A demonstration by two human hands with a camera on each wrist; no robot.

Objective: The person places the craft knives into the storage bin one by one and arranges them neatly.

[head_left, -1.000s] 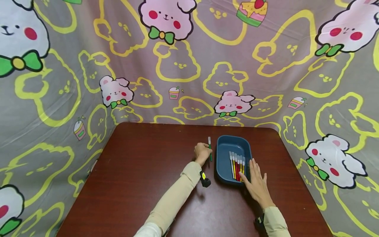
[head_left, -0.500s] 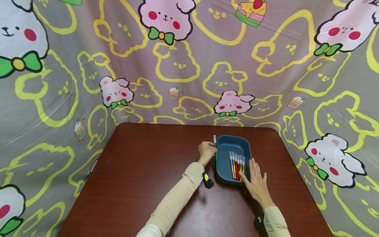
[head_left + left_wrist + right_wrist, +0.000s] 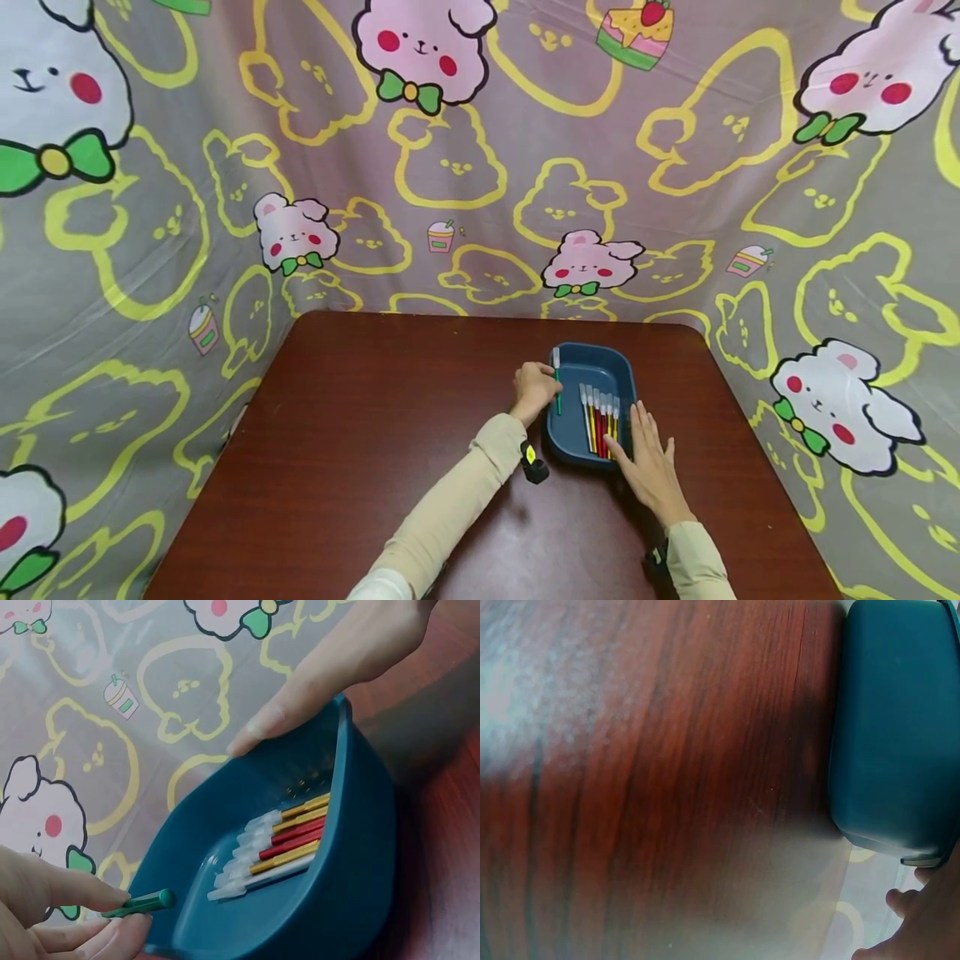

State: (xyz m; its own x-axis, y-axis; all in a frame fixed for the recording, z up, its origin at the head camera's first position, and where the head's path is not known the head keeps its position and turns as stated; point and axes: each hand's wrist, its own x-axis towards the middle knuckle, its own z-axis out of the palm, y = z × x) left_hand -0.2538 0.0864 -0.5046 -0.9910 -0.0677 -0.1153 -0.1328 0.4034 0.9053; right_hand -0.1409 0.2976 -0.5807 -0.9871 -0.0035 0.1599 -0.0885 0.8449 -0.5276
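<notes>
In the head view my left hand (image 3: 534, 390) pinches a slim green craft knife (image 3: 557, 383) with a translucent cap over the left part of a blue plastic box (image 3: 577, 354). The left wrist view shows the green handle's end (image 3: 154, 901) between thumb and fingers. Inside the box several capped craft knives (image 3: 602, 421) lie side by side, with yellow, red and silver handles. My right hand (image 3: 654, 467) rests at the box's right wall and near corner, fingers straight, thumb over the rim. In the right wrist view, part of this hand (image 3: 930, 919) shows beside the box (image 3: 900, 727).
The box stands on a dark red-brown wooden table (image 3: 360, 417), towards its right back. A cartoon-printed cloth (image 3: 480, 167) hangs behind the table and along both sides. A small black wrist camera (image 3: 533, 464) sits at the left sleeve cuff.
My left hand has moved right with the green craft knife, from the bare table beside the box to over its left rim and inside. The right hand and box have stayed put.
</notes>
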